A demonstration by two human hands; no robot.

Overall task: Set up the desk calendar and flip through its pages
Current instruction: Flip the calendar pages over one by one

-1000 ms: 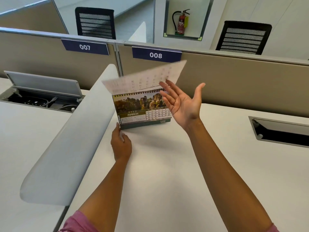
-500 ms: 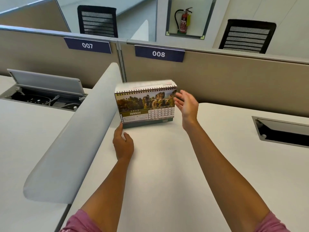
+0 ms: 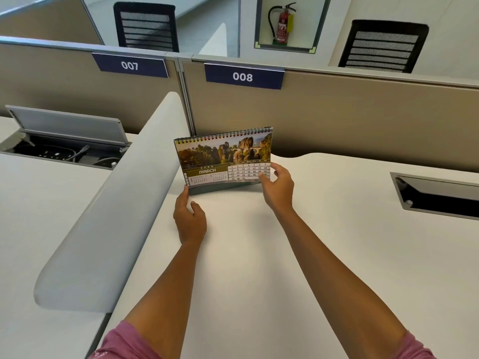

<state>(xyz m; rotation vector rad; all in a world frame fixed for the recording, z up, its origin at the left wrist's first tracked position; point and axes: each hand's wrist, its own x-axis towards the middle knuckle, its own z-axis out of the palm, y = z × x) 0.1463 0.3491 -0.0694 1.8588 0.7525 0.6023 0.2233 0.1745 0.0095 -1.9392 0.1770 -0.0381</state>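
A spiral-bound desk calendar (image 3: 223,158) stands upright on the white desk (image 3: 259,255), showing the MARCH page with a photo of rocks and a bridge. My left hand (image 3: 188,217) rests on the desk with its fingertips against the calendar's lower left corner. My right hand (image 3: 278,187) is at the lower right corner of the March page, thumb in front and fingers at the page's edge, pinching it. The earlier page lies folded over behind the spiral, out of sight.
A grey rounded divider (image 3: 108,203) runs along the left of the desk. Beige partition panels labelled 007 (image 3: 129,65) and 008 (image 3: 242,76) stand behind. An open cable hatch (image 3: 64,141) is at left and another cable slot (image 3: 438,195) at right.
The flipped page has gone over the spiral and out of view. My right hand came down from above the calendar to the lower right corner of the March page. My left hand stayed put.
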